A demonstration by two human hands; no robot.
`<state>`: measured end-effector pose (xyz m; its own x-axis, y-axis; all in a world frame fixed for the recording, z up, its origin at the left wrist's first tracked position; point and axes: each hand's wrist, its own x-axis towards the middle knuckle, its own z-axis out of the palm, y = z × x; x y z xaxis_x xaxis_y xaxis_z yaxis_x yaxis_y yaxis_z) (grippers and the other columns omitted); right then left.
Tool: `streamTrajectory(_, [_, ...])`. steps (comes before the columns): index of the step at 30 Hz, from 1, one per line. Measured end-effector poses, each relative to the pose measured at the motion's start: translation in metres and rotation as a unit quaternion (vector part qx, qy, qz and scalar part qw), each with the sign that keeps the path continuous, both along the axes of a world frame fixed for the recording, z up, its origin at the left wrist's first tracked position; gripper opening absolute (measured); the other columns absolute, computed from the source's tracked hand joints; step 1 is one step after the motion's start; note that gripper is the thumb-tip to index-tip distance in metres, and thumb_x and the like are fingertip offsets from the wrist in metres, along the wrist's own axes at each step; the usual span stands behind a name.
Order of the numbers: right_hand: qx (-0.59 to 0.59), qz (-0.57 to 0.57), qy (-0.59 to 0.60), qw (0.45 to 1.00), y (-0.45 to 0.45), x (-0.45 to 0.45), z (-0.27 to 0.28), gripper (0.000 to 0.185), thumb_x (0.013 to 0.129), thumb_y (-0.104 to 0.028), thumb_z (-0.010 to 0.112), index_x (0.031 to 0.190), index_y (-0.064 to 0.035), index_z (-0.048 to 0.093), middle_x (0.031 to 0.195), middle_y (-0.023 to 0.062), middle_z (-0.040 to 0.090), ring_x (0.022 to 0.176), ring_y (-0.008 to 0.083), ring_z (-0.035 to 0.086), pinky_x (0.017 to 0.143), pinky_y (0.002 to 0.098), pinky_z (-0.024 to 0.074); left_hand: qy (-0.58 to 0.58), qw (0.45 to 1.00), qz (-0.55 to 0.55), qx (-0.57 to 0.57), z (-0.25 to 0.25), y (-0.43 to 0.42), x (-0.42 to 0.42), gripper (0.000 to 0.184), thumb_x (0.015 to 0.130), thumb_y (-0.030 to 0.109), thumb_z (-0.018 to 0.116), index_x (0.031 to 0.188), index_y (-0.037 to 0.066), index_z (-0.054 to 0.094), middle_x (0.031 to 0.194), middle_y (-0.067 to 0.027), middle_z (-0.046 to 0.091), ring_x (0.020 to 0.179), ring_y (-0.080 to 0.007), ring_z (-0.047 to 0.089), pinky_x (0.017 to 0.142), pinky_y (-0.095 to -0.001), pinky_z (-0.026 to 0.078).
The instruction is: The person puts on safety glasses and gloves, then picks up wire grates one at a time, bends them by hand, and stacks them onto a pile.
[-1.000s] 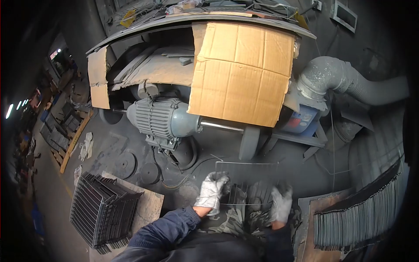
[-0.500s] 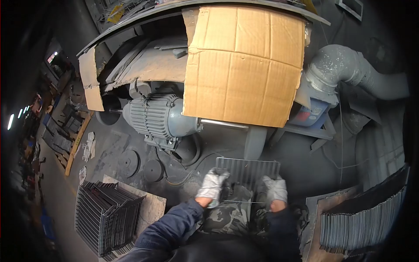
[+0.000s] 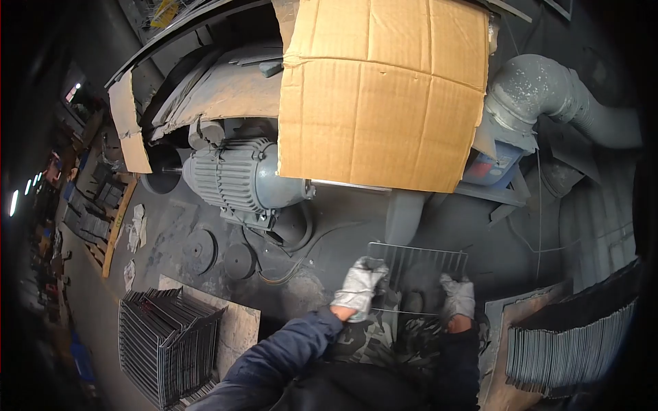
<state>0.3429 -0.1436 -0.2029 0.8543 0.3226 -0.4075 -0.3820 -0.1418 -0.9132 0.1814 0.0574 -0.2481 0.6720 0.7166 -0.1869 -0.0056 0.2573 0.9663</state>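
Above my lap I hold a wire rack (image 3: 419,248), a rectangular metal frame with thin parallel bars. Its left side is gripped by my left hand (image 3: 361,284) in a whitish work glove, fingers wrapped round the edge. My right hand (image 3: 458,299), gloved the same way, is closed on the opposite side. The rack's far edge tilts upward, and its near edge crosses in front of my camouflage trousers (image 3: 360,340). Both gloves hide parts of the side wires.
A stack of dark racks (image 3: 168,346) stands on a board to the left. Another stack (image 3: 572,346) sits at right. Ahead are a grey electric motor (image 3: 233,178), a cardboard sheet (image 3: 380,96) and a duct pipe (image 3: 534,89). Round discs (image 3: 199,251) lie on the floor.
Both hands and the rack have shifted to the right. The camera view has moved slightly, so the motor and cardboard appear higher and the motor further left.
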Motion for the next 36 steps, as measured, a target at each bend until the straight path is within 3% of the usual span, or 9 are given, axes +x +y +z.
streamTrajectory(8, [-0.075,0.113,0.03,0.99,0.096,-0.064,0.015,0.034,0.087,-0.011,0.081,0.115,-0.0003,0.065,0.089,0.0058,0.069,0.076,0.017,0.062,0.07,0.0333,0.0524,0.072,0.99,0.04,-0.112,0.037,0.065,-0.086,0.018,0.095,0.009,0.074,0.109,0.004,0.066,0.086,-0.0096,0.072,0.068,-0.019,0.069,0.059,-0.0326,0.058])
streamTrajectory(10, [-0.003,0.068,-0.028,0.997,0.064,-0.032,-0.083,0.024,0.087,-0.011,0.08,0.105,-0.0035,0.067,0.084,-0.0007,0.065,0.068,0.0106,0.057,0.058,0.0312,0.0494,0.064,0.993,0.016,-0.101,0.043,0.057,-0.067,0.018,0.095,0.01,0.074,0.11,0.004,0.066,0.086,-0.0091,0.072,0.068,-0.0177,0.069,0.057,-0.0308,0.056])
streamTrajectory(12, [0.016,0.013,0.06,0.998,0.037,-0.027,0.012,0.026,0.088,-0.008,0.079,0.111,-0.0048,0.07,0.089,0.0002,0.069,0.073,0.0127,0.062,0.064,0.0309,0.053,0.076,0.997,-0.026,-0.019,0.02,0.035,-0.031,0.02,0.094,0.013,0.077,0.11,0.004,0.067,0.088,-0.0043,0.072,0.069,-0.0137,0.067,0.061,-0.0285,0.055])
streamTrajectory(20, [-0.006,0.06,0.024,0.998,0.044,-0.017,0.014,0.024,0.09,-0.011,0.077,0.11,-0.0025,0.067,0.086,0.0011,0.067,0.069,0.0126,0.059,0.063,0.0312,0.0507,0.087,0.996,0.008,0.009,0.015,0.031,-0.034,0.022,0.092,0.011,0.078,0.108,0.004,0.065,0.094,-0.0051,0.073,0.079,-0.0142,0.068,0.072,-0.0291,0.057])
streamTrajectory(24, [0.017,0.124,0.032,0.992,0.099,-0.052,-0.037,0.02,0.089,-0.006,0.076,0.106,-0.0032,0.067,0.084,0.0016,0.067,0.07,0.0136,0.061,0.063,0.032,0.0516,0.077,0.988,0.054,-0.123,0.015,0.072,-0.095,0.019,0.095,0.011,0.072,0.111,0.004,0.065,0.091,-0.0119,0.073,0.065,-0.0227,0.07,0.057,-0.0373,0.059])
streamTrajectory(30, [0.087,0.146,0.087,0.982,0.043,-0.02,-0.009,0.026,0.092,-0.007,0.076,0.116,-0.0037,0.065,0.091,0.0031,0.07,0.075,0.0141,0.067,0.067,0.0302,0.0565,0.102,0.979,-0.131,-0.115,0.035,0.068,-0.078,0.021,0.095,0.007,0.07,0.114,-0.001,0.07,0.096,-0.0088,0.076,0.07,-0.0182,0.071,0.058,-0.0326,0.059])
streamTrajectory(32, [0.164,0.235,0.112,0.951,-0.01,0.009,-0.008,0.039,0.091,-0.007,0.076,0.126,0.0003,0.06,0.112,0.0078,0.07,0.093,0.019,0.071,0.079,0.032,0.0611,0.266,0.932,-0.24,0.054,0.053,0.062,-0.047,0.022,0.095,0.006,0.069,0.114,-0.003,0.072,0.105,-0.0115,0.077,0.081,-0.0192,0.074,0.066,-0.0319,0.06])
streamTrajectory(33, [0.145,0.205,0.139,0.958,-0.023,0.0,0.039,0.039,0.091,-0.002,0.075,0.127,0.0023,0.061,0.12,0.0102,0.071,0.106,0.0201,0.07,0.095,0.0349,0.0591,0.067,0.974,-0.209,-0.061,0.027,0.053,-0.045,0.024,0.097,0.011,0.068,0.116,-0.003,0.073,0.111,-0.013,0.077,0.091,-0.0203,0.074,0.073,-0.0302,0.059])
streamTrajectory(36, [0.228,0.187,0.205,0.933,-0.048,-0.005,0.085,0.035,0.098,-0.006,0.064,0.132,0.0012,0.059,0.122,0.0162,0.069,0.108,0.0274,0.071,0.09,0.0396,0.0621,0.195,0.901,-0.365,0.129,0.083,0.043,-0.005,0.028,0.102,0.014,0.061,0.125,0.0,0.071,0.121,-0.0151,0.074,0.104,-0.0251,0.073,0.091,-0.0303,0.057])
